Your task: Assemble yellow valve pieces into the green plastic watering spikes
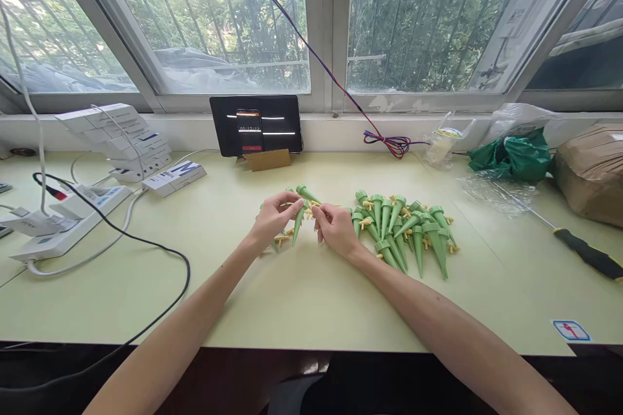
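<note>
My left hand (272, 217) is closed around a green cone-shaped spike (298, 227) that points down toward the table. My right hand (335, 227) pinches a small yellowish part (314, 205) right at the top of that spike. Another green spike (307, 193) lies just behind my fingers. A few more pieces lie under my left hand. A heap of several green spikes with yellowish fittings (406, 227) rests on the pale green table (302, 298) just right of my right hand.
A dark tablet with a phone leaning on it (256, 124) stands at the back. White boxes (121, 136) and a power strip with cables (63, 220) are at the left. A black-handled screwdriver (586, 256), green bag (513, 157) and brown parcel (591, 172) are at the right.
</note>
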`<action>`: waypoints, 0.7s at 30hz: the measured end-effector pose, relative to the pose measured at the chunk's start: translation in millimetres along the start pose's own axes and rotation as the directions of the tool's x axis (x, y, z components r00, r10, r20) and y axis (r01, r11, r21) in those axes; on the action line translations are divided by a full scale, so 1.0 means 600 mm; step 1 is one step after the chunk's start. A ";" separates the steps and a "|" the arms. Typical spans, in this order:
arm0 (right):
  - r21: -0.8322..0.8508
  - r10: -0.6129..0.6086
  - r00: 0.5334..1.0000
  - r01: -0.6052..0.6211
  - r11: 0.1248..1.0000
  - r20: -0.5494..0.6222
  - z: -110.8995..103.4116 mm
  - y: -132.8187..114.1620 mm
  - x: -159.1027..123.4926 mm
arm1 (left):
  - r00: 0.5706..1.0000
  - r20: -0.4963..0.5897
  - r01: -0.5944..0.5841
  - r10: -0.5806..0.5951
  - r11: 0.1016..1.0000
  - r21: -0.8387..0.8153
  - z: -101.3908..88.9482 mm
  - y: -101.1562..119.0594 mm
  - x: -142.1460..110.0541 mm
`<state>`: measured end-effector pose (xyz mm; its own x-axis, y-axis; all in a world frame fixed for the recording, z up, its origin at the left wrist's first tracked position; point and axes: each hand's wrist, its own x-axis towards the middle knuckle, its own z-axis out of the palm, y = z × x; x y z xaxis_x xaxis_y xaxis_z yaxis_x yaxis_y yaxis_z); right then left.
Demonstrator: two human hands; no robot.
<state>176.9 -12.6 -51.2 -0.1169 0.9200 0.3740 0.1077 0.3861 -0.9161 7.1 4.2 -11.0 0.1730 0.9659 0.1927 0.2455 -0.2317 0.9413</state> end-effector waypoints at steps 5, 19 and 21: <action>0.001 -0.009 1.000 0.009 1.000 -0.026 0.000 -0.004 -0.001 | 1.000 -0.011 -0.005 0.005 1.000 0.005 0.002 0.001 0.001; -0.105 -0.025 1.000 0.023 0.994 -0.017 -0.001 -0.004 0.000 | 1.000 -0.012 -0.001 0.001 1.000 0.010 0.001 0.000 0.001; -0.100 -0.019 1.000 0.017 0.995 -0.019 -0.001 -0.004 -0.001 | 1.000 -0.018 -0.004 0.004 1.000 0.016 0.001 0.000 0.002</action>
<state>177.1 -13.9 -49.1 -0.0998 0.9136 0.3942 0.2035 0.4066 -0.8907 7.5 5.2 -11.0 0.1564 0.9670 0.2014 0.2601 -0.2370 0.9360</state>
